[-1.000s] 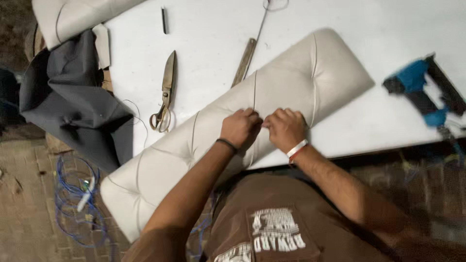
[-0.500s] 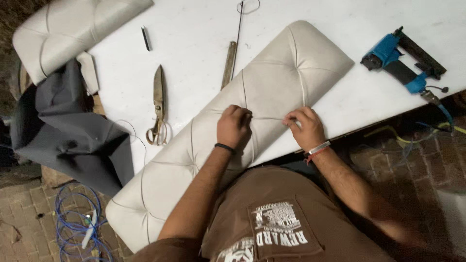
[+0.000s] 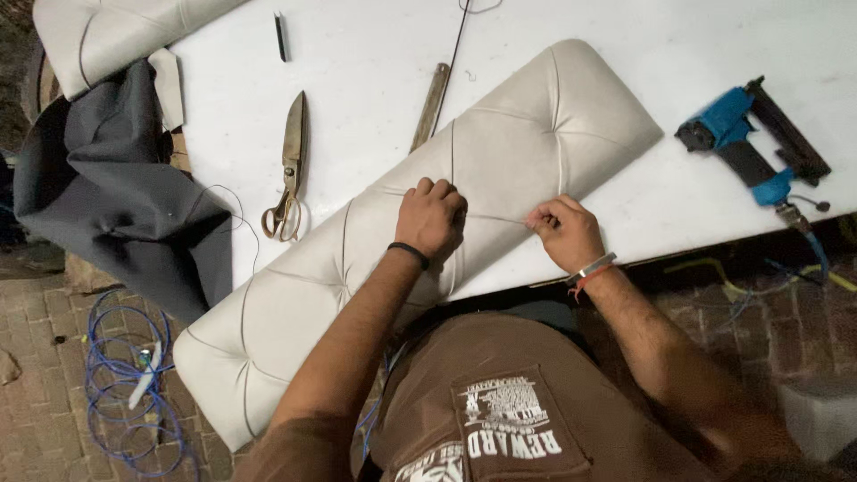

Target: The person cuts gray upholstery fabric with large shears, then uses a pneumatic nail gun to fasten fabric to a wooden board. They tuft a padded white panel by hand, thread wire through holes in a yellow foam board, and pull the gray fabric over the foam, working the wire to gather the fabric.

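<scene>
A long cream tufted cushion (image 3: 500, 152) lies slantwise across the white table (image 3: 375, 62), one end hanging over the near edge. My left hand (image 3: 431, 217) presses down on a tuft near the cushion's middle, fingers curled. My right hand (image 3: 566, 234) is a little to the right, pinching a thin thread (image 3: 500, 218) that runs taut from the tuft under my left hand.
Large scissors (image 3: 288, 174) and a wooden-handled long needle (image 3: 432, 103) lie on the table left of and behind the cushion. A blue staple gun (image 3: 748, 143) sits at the right. Dark grey fabric (image 3: 116, 187) hangs off the left edge, by a second cushion (image 3: 107, 31). Blue cable (image 3: 125, 393) coils on the brick floor.
My two hands were together on the tuft. My right hand has moved right, away from the left, drawing the thread out taut. The left hand stays on the tuft.
</scene>
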Demonstrator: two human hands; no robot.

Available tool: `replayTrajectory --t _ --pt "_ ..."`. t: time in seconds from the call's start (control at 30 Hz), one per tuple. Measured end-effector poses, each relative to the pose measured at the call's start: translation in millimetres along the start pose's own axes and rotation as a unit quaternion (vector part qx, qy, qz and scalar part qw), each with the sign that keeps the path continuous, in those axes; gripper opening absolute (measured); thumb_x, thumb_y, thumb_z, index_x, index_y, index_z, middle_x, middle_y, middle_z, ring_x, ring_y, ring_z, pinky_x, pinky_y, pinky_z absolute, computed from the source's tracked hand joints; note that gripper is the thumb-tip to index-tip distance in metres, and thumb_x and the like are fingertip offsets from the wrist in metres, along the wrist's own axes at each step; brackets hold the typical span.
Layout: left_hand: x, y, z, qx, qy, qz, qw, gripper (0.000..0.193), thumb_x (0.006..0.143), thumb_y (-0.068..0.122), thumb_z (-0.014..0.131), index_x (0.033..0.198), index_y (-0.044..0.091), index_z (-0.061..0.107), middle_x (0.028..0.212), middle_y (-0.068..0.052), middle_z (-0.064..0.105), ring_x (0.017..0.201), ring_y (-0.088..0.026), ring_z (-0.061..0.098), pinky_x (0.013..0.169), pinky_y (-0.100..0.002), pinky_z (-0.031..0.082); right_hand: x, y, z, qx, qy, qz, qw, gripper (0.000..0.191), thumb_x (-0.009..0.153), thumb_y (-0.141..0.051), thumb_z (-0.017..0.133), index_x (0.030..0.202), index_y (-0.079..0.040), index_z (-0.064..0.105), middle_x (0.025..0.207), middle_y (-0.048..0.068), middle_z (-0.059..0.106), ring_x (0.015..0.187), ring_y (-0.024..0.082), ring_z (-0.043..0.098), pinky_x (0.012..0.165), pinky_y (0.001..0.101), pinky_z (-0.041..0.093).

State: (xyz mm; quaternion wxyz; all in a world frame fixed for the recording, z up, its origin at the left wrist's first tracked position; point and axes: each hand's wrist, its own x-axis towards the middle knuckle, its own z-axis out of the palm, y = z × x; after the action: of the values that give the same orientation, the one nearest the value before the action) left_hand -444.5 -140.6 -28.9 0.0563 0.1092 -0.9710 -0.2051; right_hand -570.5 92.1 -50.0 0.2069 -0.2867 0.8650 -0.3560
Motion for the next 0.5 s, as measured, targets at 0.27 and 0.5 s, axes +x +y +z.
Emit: replayTrajectory --t 0.27,0.5 --pt "-6.1 -10.0 -10.7 -0.031 0.008 0.034 0.999 0.01 0.086 0.021 0.07 0.093 0.019 0.076 0.104 -0.003 0.063 0.104 -0.029 0.054 0.088 -0.045 0.04 12.3 -54.9 9.9 -0.149 0.036 -0.186 0.97 0.019 0.082 -0.026 0.081 0.094 -0.012 0.078 0.092 0.005 0.067 0.089 0.021 0.065 0.08 0.0401 0.054" --pt "-16.1 4.0 -4.1 -0.047 0.071 -0.069 0.994 0.012 0.089 0.02 0.068 0.098 0.014 0.073 0.111 -0.009 0.063 0.115 -0.034 0.055 0.098 -0.048 0.041 39.7 -81.6 15.1 -0.082 -0.066 -0.115 0.988 0.011 0.086 -0.029 0.079 0.088 -0.018 0.078 0.086 0.0 0.068 0.088 0.02 0.066 0.083 0.0372 0.053"
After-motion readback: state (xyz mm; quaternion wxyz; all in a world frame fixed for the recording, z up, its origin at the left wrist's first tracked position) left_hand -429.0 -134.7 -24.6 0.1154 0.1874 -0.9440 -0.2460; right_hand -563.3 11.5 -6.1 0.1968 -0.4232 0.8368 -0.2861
